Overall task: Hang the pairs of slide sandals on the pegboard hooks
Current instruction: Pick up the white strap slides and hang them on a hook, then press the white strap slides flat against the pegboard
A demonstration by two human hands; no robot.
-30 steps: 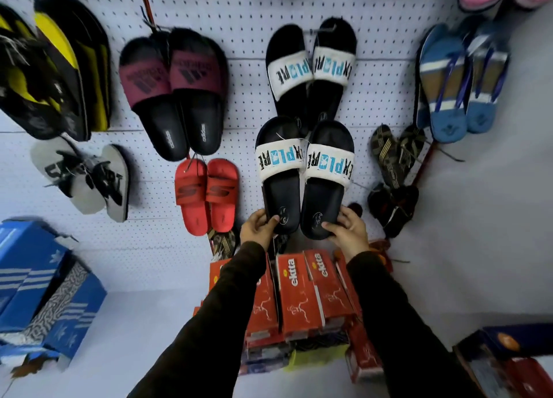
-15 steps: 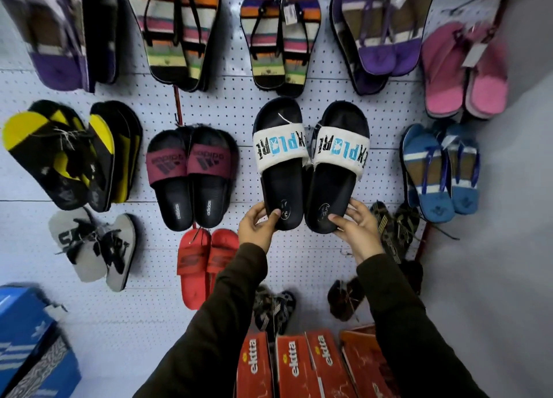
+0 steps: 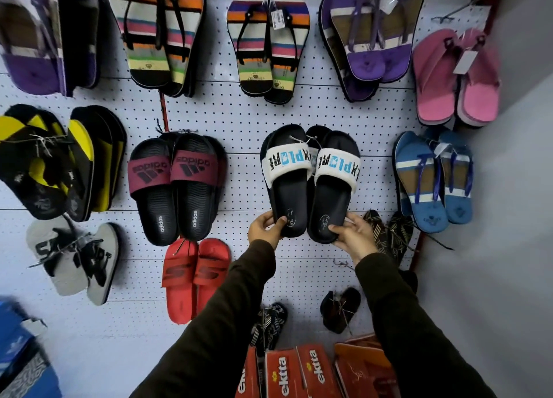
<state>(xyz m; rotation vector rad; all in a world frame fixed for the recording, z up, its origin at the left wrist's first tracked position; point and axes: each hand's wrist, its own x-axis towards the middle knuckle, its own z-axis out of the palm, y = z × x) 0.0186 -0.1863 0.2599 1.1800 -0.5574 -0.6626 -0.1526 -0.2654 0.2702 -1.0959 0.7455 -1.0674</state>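
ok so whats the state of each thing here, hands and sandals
left hand: gripping the heel of the left slide
right hand: gripping the heel of the right slide
black slide sandals with white EXPLORE straps: held against the pegboard, tied together at the top
maroon-strapped black adidas slides: hanging
red slides: hanging
white pegboard: mostly filled

Both arms are covered by long, dark brownish-olive sleeves (image 3: 227, 316) reaching the wrists. The left hand (image 3: 264, 228) and right hand (image 3: 356, 239) are left bare.
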